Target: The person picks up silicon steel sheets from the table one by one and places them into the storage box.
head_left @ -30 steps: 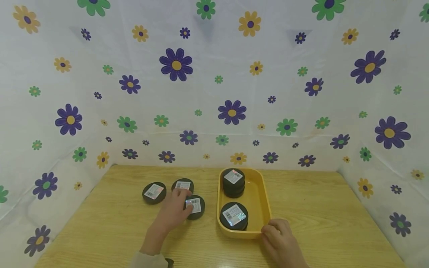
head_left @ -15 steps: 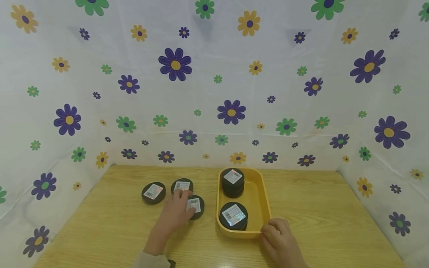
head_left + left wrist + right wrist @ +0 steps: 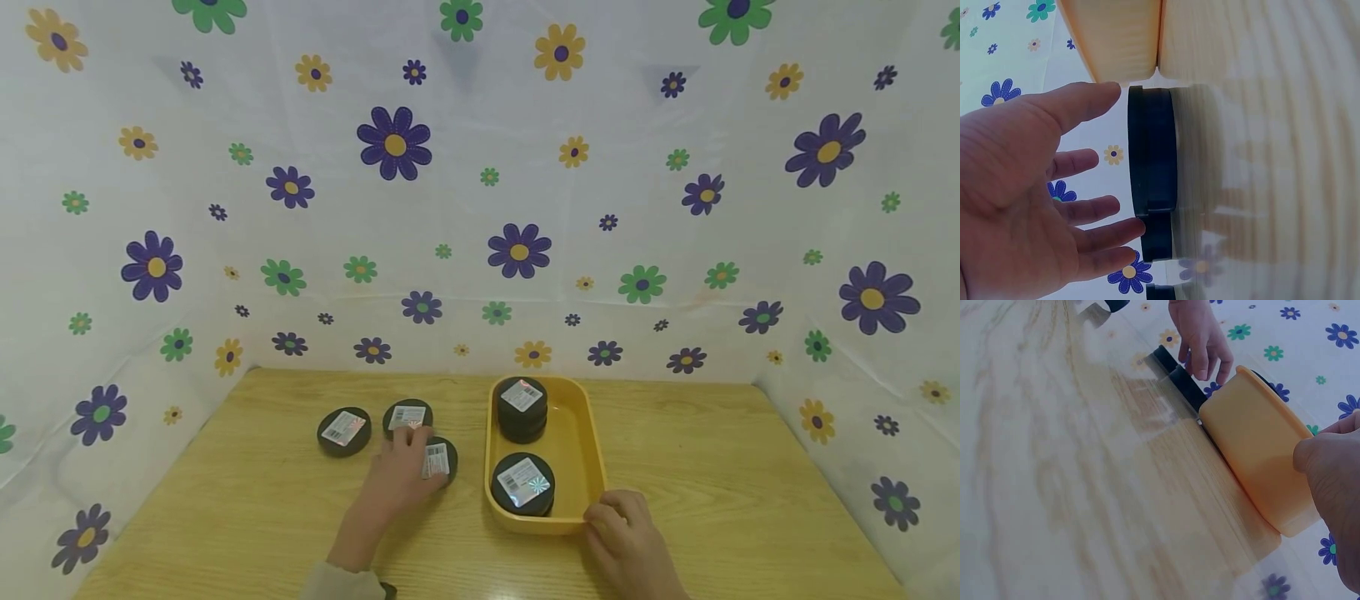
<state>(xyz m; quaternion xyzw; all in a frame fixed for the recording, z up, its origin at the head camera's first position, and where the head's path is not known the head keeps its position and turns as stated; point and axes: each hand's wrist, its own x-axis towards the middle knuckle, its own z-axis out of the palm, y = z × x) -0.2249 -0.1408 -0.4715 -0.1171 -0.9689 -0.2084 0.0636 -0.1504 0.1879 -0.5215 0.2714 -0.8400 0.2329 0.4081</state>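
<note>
My left hand (image 3: 397, 477) hovers over a flat round black jar (image 3: 438, 460) with a white barcode label. In the left wrist view, the fingers are spread and fairly straight above the black jar (image 3: 1152, 150), with the thumb on its tray side; whether a fingertip touches it, I cannot tell. Two more such jars lie near it, a back one (image 3: 406, 412) partly behind my fingers and a left one (image 3: 344, 432). My right hand (image 3: 633, 542) pinches the near right corner of a yellow tray (image 3: 576, 454), thumb and fingers at its rim (image 3: 1307, 433).
Inside the tray's left side stand a back stack of black jars (image 3: 522, 410) and a front pile (image 3: 523, 485), both labelled on top. All of it rests on a wood-grain table (image 3: 697, 467). A flower-printed white sheet (image 3: 637, 208) encloses the back and sides.
My left hand has shifted slightly right over the near jar, its thumb reaching further across the label. My right hand stays at the tray's corner, and the jars and tray have not moved.
</note>
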